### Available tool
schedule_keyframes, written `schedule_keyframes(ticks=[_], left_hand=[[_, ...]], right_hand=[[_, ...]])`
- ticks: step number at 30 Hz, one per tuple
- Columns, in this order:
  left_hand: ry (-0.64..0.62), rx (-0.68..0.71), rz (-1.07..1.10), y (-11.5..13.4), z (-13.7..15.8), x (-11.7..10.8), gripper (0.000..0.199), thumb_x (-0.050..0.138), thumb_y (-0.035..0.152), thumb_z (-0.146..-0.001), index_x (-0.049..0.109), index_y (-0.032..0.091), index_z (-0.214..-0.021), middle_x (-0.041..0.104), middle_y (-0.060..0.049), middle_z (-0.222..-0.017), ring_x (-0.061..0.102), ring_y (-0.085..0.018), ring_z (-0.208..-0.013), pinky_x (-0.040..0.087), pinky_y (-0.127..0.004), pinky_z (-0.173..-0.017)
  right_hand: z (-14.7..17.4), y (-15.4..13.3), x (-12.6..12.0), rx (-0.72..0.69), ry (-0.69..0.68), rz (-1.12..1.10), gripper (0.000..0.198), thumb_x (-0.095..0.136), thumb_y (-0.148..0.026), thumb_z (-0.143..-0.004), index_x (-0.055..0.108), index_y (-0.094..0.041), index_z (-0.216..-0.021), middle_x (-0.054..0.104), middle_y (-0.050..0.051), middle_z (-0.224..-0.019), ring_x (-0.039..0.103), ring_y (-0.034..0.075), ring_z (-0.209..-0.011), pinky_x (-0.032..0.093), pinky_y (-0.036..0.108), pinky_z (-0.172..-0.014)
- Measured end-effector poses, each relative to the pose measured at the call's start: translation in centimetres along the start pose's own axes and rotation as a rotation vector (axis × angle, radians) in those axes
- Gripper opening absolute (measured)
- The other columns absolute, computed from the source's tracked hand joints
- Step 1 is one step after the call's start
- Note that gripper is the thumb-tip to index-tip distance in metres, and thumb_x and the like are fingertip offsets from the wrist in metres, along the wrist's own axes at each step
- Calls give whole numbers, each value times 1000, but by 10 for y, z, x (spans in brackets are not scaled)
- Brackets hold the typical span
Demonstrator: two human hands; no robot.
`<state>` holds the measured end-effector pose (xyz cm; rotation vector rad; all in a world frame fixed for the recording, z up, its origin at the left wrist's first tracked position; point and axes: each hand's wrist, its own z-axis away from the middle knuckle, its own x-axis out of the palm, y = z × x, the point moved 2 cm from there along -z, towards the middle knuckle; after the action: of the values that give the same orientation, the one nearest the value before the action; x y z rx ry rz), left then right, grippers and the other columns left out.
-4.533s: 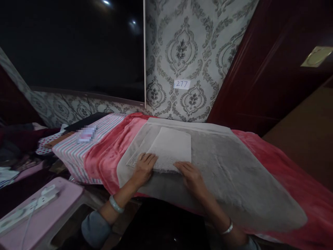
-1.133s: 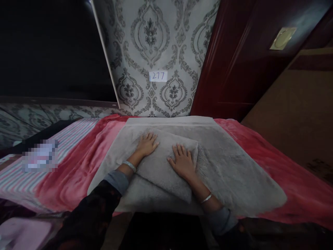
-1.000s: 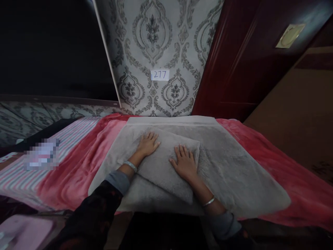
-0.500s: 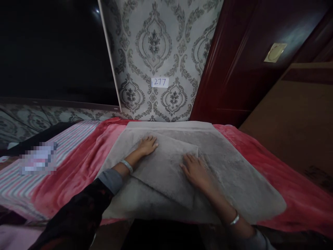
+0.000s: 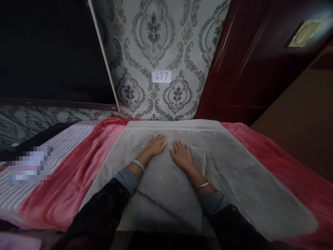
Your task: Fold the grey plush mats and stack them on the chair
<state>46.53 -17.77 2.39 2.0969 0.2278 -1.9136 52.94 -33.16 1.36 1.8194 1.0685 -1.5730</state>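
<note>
My left hand [image 5: 156, 144] lies flat, fingers stretched out, on the upper left part of a folded grey plush cloth [image 5: 169, 184]. Just to its right, my right hand [image 5: 181, 155] rests palm down on the same cloth, fingers a little apart. Neither hand grips anything. The folded cloth sits at a slant on a larger grey plush cloth [image 5: 241, 177], which is spread out flat and has a pale band along its far edge. My forearms hide part of the folded cloth's left and right sides.
A red and pink blanket [image 5: 281, 149] lies under the grey cloth. At the left are a striped cloth [image 5: 62, 149] and a blurred-out item [image 5: 30, 165]. Behind stand a patterned wall [image 5: 153, 34] with a label [image 5: 161, 76], a dark screen [image 5: 52, 52] and a dark red door [image 5: 247, 62].
My right hand has slid left and away from me across the folded cloth, closer to my left hand. My left hand has shifted slightly right. The view has moved nearer.
</note>
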Motion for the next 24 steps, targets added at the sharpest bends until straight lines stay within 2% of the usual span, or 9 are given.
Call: schedule_keyframes(ticks=[6, 13, 15, 18, 21, 24], left_hand=[[55, -131, 2, -1, 0, -8, 63, 28, 52, -101, 38, 20, -154, 34, -12, -162, 24, -29, -152, 15, -55, -123], [-123, -129, 41, -10, 19, -17, 69, 22, 57, -101, 24, 21, -160, 15, -9, -169, 9, -27, -156, 9, -52, -124], [-133, -128, 43, -18, 31, -18, 69, 22, 57, -101, 22, 22, -160, 13, -9, -169, 7, -27, -156, 9, -53, -124], [-123, -138, 49, -34, 56, -19, 68, 25, 55, -101, 23, 22, -160, 13, -8, -169, 11, -28, -155, 15, -52, -123], [-86, -177, 92, -52, 86, -18, 66, 29, 51, -101, 27, 19, -159, 19, -11, -168, 21, -28, -153, 22, -45, -122], [11, -218, 175, -66, 122, -14, 65, 34, 44, -100, 32, 13, -156, 33, -14, -162, 32, -26, -150, 25, -39, -122]], right_hand=[[8, 17, -5, 27, 5, 51, 57, 30, -47, -104, 42, -18, -152, 39, 13, -158, 35, 30, -144, 27, 50, -115], [51, 62, -10, 132, -38, 95, 63, 28, -49, -103, 34, -15, -156, 29, 15, -162, 24, 31, -149, 24, 55, -117], [67, 73, -9, 167, -48, 60, 63, 28, -48, -102, 32, -17, -157, 25, 14, -164, 22, 32, -150, 28, 57, -115], [91, 86, -6, 204, -28, 13, 63, 26, -45, -102, 30, -17, -158, 23, 14, -165, 26, 32, -149, 30, 57, -114], [119, 96, 0, 204, 2, -34, 61, 23, -41, -102, 31, -17, -158, 34, 14, -160, 32, 30, -147, 30, 55, -115], [154, 97, 6, 161, 55, -127, 60, 22, -40, -102, 34, -19, -157, 45, 12, -154, 36, 28, -144, 32, 52, -114]])
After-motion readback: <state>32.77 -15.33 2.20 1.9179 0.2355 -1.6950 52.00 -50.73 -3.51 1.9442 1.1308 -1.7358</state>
